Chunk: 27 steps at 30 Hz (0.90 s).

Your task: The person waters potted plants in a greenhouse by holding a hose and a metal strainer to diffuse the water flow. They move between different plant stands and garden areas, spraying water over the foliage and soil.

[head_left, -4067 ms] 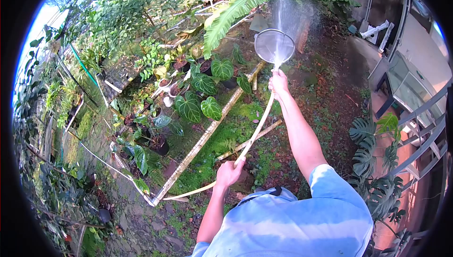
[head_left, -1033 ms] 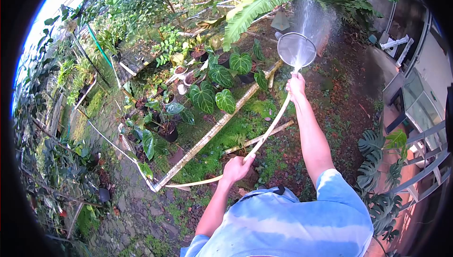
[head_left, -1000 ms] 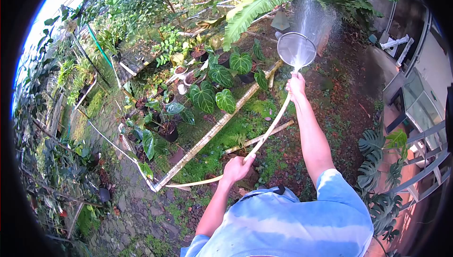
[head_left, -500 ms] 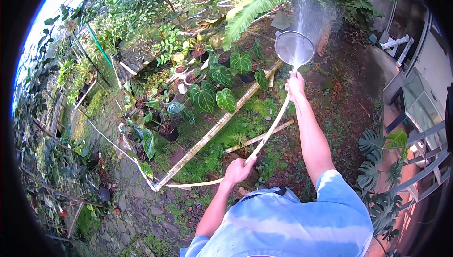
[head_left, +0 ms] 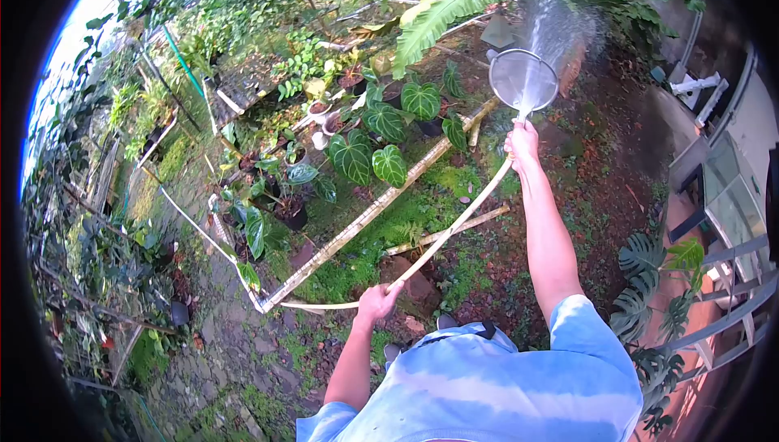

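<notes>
My right hand (head_left: 522, 144) is closed round the end of a pale yellow hose (head_left: 454, 227), with the arm stretched forward. Just past that hand is a round mesh strainer (head_left: 523, 79), and a jet of water (head_left: 533, 40) runs up across it. The spray breaks over the big fern (head_left: 466, 8) at the top. Further back along the hose, my left hand (head_left: 377, 302) is wrapped round it, lower and to the left. How the strainer's handle is held, if it is, is hidden by my right fingers.
Potted plants with broad veined leaves (head_left: 351, 156) stand left of the hose. A long pale edging pole (head_left: 381, 203) crosses the mossy ground, and a shorter pole (head_left: 450, 229) lies under the hose. At right are a glass-and-metal frame (head_left: 734, 186) and monstera leaves (head_left: 641, 280).
My left hand has moved left and slightly back, still round the hose. My right hand, the strainer and the water jet appear a little further right and lower.
</notes>
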### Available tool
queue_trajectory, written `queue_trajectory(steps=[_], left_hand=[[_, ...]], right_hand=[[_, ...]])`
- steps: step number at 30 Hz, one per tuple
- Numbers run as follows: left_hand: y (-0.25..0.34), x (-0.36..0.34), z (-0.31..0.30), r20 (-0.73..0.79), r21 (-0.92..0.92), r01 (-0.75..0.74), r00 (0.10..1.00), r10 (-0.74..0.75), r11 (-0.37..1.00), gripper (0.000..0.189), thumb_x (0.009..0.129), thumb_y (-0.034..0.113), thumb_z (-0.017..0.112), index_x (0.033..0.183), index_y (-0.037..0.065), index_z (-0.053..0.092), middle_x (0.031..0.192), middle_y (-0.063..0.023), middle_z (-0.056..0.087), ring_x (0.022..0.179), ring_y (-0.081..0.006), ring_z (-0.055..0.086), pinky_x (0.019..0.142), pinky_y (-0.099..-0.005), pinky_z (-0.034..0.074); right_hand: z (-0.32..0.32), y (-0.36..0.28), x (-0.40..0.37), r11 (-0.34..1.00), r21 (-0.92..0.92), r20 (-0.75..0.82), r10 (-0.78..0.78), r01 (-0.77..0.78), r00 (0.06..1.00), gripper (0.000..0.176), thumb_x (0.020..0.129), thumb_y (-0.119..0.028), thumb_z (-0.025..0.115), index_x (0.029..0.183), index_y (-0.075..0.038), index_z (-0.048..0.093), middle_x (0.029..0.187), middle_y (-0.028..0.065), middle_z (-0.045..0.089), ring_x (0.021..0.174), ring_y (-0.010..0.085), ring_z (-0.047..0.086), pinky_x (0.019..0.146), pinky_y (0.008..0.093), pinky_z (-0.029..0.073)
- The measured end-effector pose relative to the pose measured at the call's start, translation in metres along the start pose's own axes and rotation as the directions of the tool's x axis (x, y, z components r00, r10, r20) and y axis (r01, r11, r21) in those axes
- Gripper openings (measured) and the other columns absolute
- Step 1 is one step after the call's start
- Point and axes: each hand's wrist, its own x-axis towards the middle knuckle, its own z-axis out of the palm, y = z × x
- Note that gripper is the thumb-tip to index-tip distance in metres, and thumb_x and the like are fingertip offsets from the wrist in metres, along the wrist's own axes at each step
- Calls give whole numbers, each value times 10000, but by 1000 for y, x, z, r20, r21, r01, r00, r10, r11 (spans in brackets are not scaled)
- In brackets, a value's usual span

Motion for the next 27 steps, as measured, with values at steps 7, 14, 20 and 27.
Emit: queue_trajectory(steps=[7,14,20,27], left_hand=[[23,-100,26,15,-10,291,957,-290,957,837,829,795,366,816,55,755,807,-261,686,866,-393,685,822,-461,524],[24,-212,25,-64,-92,312,946,-318,946,805,845,759,411,733,33,739,717,-242,673,793,-384,691,765,-465,534],[14,-356,23,35,-234,335,941,-337,913,850,840,771,413,714,-12,718,686,-264,655,760,-420,681,728,-490,533],[1,-450,15,152,-161,226,968,-202,961,795,880,736,380,796,28,733,718,-248,664,771,-422,675,746,-488,528]], right_hand=[[23,59,-15,999,-14,41,41,-40,998,182,1015,-185,410,1110,-58,498,610,-3,405,430,101,409,357,271,343],[21,78,-60,996,-21,118,84,-82,989,150,999,-196,463,1049,-59,497,661,25,443,467,115,430,377,269,358],[21,87,-170,993,15,163,111,-115,980,107,980,-173,492,984,-70,463,629,13,424,474,105,412,386,250,330],[-11,55,-246,985,90,175,133,-150,976,102,961,-133,509,936,-53,450,642,-5,408,467,74,370,388,223,313]])
